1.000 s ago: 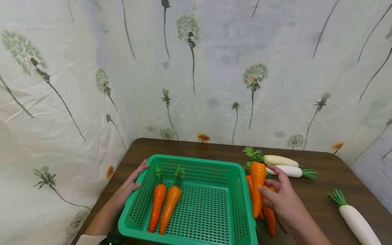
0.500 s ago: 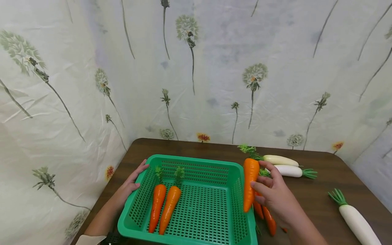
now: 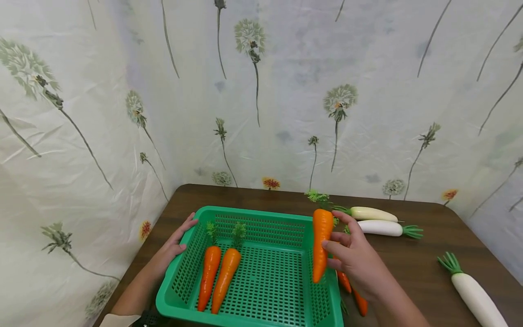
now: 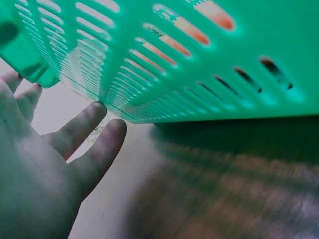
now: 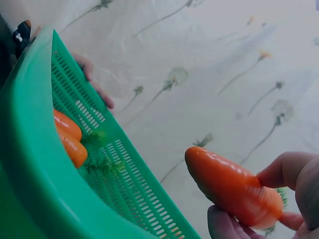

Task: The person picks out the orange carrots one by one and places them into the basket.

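Right hand [image 3: 355, 259] pinching an orange carrot [image 3: 321, 243], seemingly above the three o'clock rim of a green basket [image 3: 261, 212]; left hand [image 3: 173, 245], fingers extended, against its ten o'clock edge. Best to clear the rim, then lower gently beside two carrots [image 3: 226, 277] at nine o'clock.

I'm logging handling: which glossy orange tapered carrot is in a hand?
The glossy orange tapered carrot gripped by the right hand; two other carrots lie inside the green perforated plastic basket, others lie outside beside it.
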A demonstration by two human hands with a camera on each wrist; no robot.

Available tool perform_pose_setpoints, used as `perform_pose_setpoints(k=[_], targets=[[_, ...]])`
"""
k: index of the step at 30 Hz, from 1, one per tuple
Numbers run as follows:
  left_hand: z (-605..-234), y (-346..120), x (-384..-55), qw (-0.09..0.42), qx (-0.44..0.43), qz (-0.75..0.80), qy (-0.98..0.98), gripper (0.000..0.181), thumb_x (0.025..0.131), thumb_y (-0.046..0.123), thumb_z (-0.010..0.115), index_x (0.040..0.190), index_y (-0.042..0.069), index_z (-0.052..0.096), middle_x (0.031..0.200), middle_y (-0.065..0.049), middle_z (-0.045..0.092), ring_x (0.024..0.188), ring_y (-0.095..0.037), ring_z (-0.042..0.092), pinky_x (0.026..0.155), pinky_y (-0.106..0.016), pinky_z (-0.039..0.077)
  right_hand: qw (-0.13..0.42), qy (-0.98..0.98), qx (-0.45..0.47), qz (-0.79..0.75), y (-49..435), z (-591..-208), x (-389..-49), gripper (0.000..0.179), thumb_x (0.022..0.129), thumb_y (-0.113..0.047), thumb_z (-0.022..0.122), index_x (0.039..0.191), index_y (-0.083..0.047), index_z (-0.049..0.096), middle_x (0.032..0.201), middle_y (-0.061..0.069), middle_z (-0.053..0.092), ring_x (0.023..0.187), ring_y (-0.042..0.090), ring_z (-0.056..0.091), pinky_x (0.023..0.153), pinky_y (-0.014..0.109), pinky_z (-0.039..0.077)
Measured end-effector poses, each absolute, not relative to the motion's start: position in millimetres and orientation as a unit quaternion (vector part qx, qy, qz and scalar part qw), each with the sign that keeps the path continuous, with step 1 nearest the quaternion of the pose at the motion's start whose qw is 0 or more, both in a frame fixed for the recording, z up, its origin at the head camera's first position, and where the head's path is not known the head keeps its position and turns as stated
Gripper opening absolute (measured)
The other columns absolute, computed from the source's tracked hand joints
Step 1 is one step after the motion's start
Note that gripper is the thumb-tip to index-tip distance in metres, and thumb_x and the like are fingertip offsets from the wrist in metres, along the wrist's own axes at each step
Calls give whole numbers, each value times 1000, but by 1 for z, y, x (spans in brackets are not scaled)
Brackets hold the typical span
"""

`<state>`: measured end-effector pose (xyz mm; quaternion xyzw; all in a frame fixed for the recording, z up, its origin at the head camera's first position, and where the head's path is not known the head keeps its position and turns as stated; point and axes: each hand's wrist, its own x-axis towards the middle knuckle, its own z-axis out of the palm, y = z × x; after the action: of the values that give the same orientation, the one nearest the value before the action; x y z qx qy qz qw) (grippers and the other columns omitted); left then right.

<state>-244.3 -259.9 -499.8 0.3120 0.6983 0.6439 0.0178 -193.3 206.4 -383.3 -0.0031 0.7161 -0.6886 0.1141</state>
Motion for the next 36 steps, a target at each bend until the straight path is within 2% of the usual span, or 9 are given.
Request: perform_pose_setpoints(k=[6, 8, 12, 14, 20, 27, 31, 36], targets=[[-500, -255, -249, 5, 322, 648, 690, 61, 101, 2, 34, 160, -9, 25, 173, 15, 12, 151, 10, 16, 114, -12, 23, 131, 715, -13, -687, 202, -383, -195, 79, 104, -11, 58, 165, -29, 9, 141, 24, 42, 111, 31, 60, 89, 45, 58], [-500, -255, -249, 6, 318, 647, 693, 61, 101, 2, 34, 160, -8, 25, 174, 11, 10, 151, 10, 16, 114, -11, 23, 140, 711, -15, -689, 200, -383, -196, 80, 104, -10, 57, 165, -28, 8, 140, 24, 42, 111, 31, 60, 89, 46, 59], [-501, -257, -247, 16, 310, 648, 696, 60, 103, 4, 34, 161, -8, 23, 177, -9, 0, 150, 13, 15, 113, -10, 24, 152, 706, -15, -692, 196, -382, -199, 79, 103, -9, 56, 164, -26, 7, 143, 27, 40, 112, 33, 61, 90, 49, 59], [-500, -257, -246, 20, 309, 647, 697, 60, 103, 3, 33, 161, -9, 22, 176, -14, -5, 150, 13, 15, 113, -11, 24, 155, 703, -17, -694, 193, -380, -201, 79, 103, -9, 56, 163, -25, 8, 144, 27, 38, 112, 33, 61, 90, 49, 59], [-498, -259, -244, 18, 302, 640, 706, 60, 103, 2, 34, 160, -9, 24, 177, -11, -3, 150, 14, 14, 111, -10, 25, 162, 704, -21, -691, 186, -373, -207, 78, 101, -8, 58, 162, -25, 11, 140, 26, 41, 109, 33, 62, 88, 48, 60], [-499, -259, -243, 24, 292, 642, 708, 60, 102, 1, 35, 161, -8, 23, 176, -15, -6, 149, 16, 12, 111, -10, 25, 181, 709, -19, -681, 177, -370, -218, 77, 99, -10, 59, 159, -25, 14, 135, 25, 45, 106, 35, 62, 87, 47, 59], [-498, -261, -244, 27, 292, 644, 707, 59, 104, 2, 34, 160, -8, 23, 176, -16, -8, 149, 16, 12, 111, -10, 25, 181, 713, -13, -677, 172, -371, -223, 77, 96, -7, 57, 158, -21, 13, 139, 26, 46, 103, 35, 61, 85, 45, 58], [-500, -262, -246, 27, 300, 644, 703, 58, 105, 5, 34, 160, -9, 23, 176, -15, -8, 151, 15, 11, 111, -10, 25, 187, 714, -13, -675, 163, -372, -229, 77, 96, -6, 57, 158, -19, 13, 147, 25, 38, 111, 38, 58, 86, 47, 59]])
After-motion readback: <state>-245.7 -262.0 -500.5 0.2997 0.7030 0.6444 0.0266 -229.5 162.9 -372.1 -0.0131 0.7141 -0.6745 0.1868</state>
